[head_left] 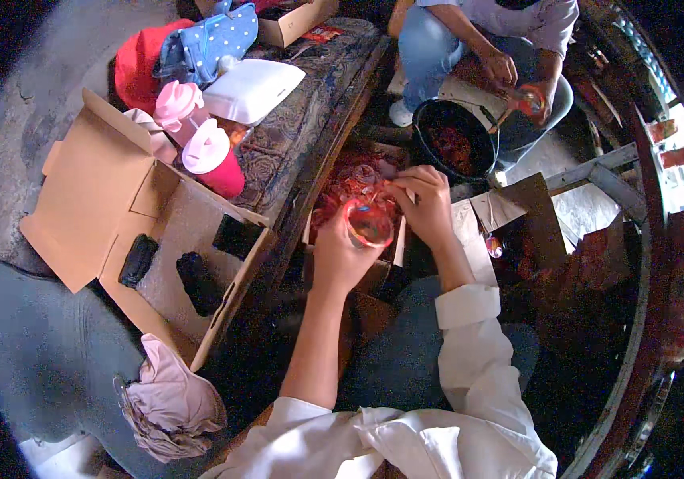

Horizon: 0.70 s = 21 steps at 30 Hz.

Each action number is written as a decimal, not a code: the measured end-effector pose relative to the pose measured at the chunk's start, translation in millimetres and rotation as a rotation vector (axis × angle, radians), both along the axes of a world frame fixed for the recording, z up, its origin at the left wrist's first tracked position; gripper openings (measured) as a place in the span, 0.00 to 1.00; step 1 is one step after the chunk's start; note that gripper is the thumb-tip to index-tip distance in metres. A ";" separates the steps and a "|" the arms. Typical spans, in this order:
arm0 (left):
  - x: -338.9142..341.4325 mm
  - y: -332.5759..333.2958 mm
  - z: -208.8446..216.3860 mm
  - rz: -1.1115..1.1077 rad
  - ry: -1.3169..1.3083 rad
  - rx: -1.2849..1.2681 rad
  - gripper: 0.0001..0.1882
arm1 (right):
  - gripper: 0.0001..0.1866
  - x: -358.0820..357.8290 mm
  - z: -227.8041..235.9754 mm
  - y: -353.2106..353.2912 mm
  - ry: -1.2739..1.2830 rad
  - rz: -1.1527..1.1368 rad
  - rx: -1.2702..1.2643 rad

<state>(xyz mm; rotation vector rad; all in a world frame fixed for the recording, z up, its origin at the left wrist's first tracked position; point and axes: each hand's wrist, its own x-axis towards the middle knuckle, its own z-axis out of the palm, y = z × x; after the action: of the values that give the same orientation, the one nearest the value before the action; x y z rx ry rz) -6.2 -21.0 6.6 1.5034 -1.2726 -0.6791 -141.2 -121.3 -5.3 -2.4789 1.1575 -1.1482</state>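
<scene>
My left hand [342, 254] is wrapped round a clear, round, cup-like thing with a red rim [371, 225], whose exact kind I cannot tell. Beyond it stands a carton [399, 249] filled with a tangle of red, shiny pieces [347, 182]. Over the right side of this carton is my right hand [426, 199], its thumb and fingers drawn together near the red pieces. Whatever is between those fingertips is too small to make out.
Across from me a person's hand [535, 97] holds a similar clear thing above a black bucket [455, 144] of red pieces. To the left, an open cardboard box [90, 211] holds black bundles. Pink tumblers [222, 172] and a white foam box [253, 89] rest on a patterned bench [290, 132].
</scene>
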 end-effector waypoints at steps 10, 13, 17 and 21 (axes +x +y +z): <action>5.2 -5.0 -11.2 0.169 0.034 -0.128 0.28 | 0.14 16.4 -7.0 0.8 0.174 -0.120 0.002; 3.5 -4.8 -6.8 0.182 0.042 -0.217 0.28 | 0.14 14.8 -20.5 -9.7 0.244 -0.123 0.034; 7.7 -4.1 -12.1 0.190 0.036 -0.213 0.30 | 0.12 21.7 -20.0 -8.7 0.240 -0.135 0.118; 7.4 -3.8 -6.1 0.187 0.067 -0.205 0.29 | 0.11 23.9 -22.6 -8.0 0.204 -0.176 0.110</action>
<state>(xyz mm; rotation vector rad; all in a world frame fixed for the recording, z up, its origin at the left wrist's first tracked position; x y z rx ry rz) 1.1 -24.8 0.5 1.3979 -1.0997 -0.4584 -117.3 -129.3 -27.9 -2.4957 1.4772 -0.8577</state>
